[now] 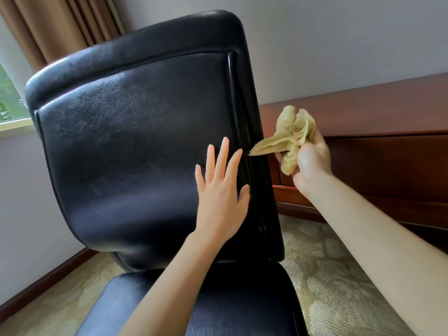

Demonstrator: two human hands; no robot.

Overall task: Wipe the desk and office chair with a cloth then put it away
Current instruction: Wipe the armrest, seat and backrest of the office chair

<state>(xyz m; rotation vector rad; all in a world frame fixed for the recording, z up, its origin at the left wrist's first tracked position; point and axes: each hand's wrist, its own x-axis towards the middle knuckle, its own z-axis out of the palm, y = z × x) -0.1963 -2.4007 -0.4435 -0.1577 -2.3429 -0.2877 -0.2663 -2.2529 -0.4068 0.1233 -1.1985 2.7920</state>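
A black leather office chair (135,132) fills the middle of the view, its backrest facing me and its seat below. My left hand (221,190) lies with straight, spread fingers against the lower right of the backrest. My right hand (312,158) grips a crumpled yellow cloth (288,139) just to the right of the backrest's edge; one corner of the cloth points at that edge. Behind my right hand stands the dark reddish wooden desk (388,112).
A brown curtain (55,25) and a window (9,98) are at the upper left. Patterned beige carpet (322,275) covers the floor. A grey wall with a wooden baseboard runs behind the chair.
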